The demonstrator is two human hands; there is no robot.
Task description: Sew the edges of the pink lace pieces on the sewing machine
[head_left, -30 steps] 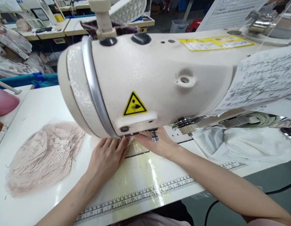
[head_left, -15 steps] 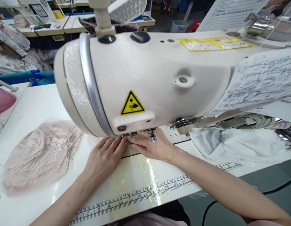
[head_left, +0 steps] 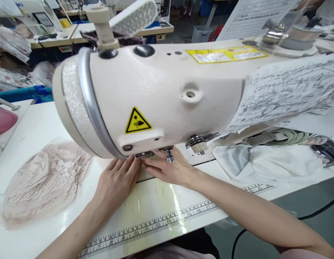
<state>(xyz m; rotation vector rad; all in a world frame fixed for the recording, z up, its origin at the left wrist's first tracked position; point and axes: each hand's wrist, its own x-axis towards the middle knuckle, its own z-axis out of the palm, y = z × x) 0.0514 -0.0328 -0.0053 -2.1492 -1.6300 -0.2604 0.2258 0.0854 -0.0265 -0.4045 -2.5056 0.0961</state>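
Note:
A white sewing machine (head_left: 156, 90) stands across the middle, its head over both of my hands. My left hand (head_left: 117, 180) lies flat on the table, fingers stretched out side by side and pointing under the head. To its right, my right hand (head_left: 171, 167) has its thumb and fingers reaching apart beside the small metal knob (head_left: 170, 157) below the head. The machine hides some of the fingertips, and whatever cloth is at the needle cannot be made out clearly. A sheer pale pink lace piece (head_left: 48, 180) lies on the table left of my left hand.
White cloth (head_left: 285, 163) and a coil of pale green cord (head_left: 291, 137) lie at the right. A printed ruler strip (head_left: 150, 230) runs along the table's front edge. Handwritten paper (head_left: 288, 93) hangs on the machine arm. Other sewing tables (head_left: 86, 30) stand behind.
The view has shifted slightly, so the machine appears further left. Both hands keep nearly the same place under the head, and the pink lace piece lies as before.

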